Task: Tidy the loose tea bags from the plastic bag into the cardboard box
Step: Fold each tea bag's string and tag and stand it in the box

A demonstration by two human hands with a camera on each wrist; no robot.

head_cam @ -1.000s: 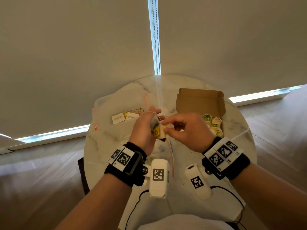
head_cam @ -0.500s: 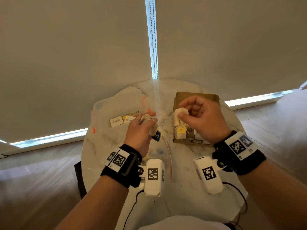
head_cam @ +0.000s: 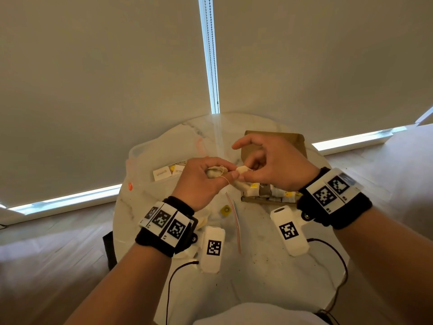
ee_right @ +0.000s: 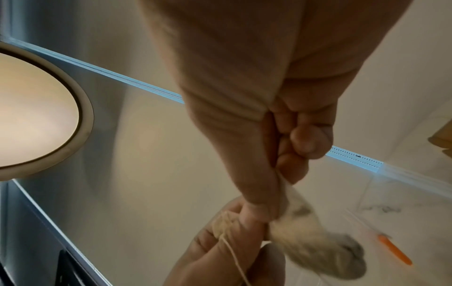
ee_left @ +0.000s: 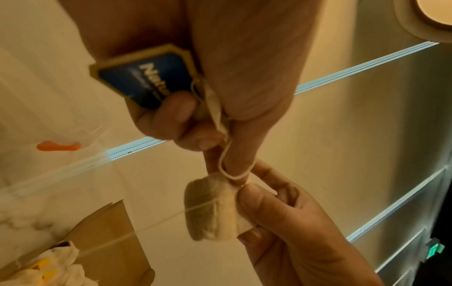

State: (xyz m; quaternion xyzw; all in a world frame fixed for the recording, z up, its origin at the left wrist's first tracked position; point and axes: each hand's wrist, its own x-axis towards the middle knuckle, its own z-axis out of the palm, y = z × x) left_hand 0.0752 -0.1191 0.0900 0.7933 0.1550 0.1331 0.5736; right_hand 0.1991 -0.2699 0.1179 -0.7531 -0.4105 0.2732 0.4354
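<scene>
Over the middle of the table my left hand (head_cam: 220,175) grips a tea bag with a blue tag (ee_left: 144,77); its string loops round a finger. My right hand (head_cam: 244,171) meets it and pinches another beige tea bag (ee_left: 210,209) (ee_right: 313,243) between thumb and fingers. Behind and under my right hand, the brown cardboard box (head_cam: 295,141) stands with its lid up and several tea bags (head_cam: 254,190) in it. The clear plastic bag (head_cam: 150,158) lies to the left with two white sachets (head_cam: 161,174) inside.
The round marble table (head_cam: 257,273) ends close on every side, with wooden floor beyond. A yellow tag (head_cam: 226,210) and the bag's red and blue zip strip (head_cam: 235,226) lie in front of my hands. Cables run along the near edge.
My right hand carried a tea bag right to the box, then came back to the left hand and now pinches another tea bag. The left hand stayed roughly in place.
</scene>
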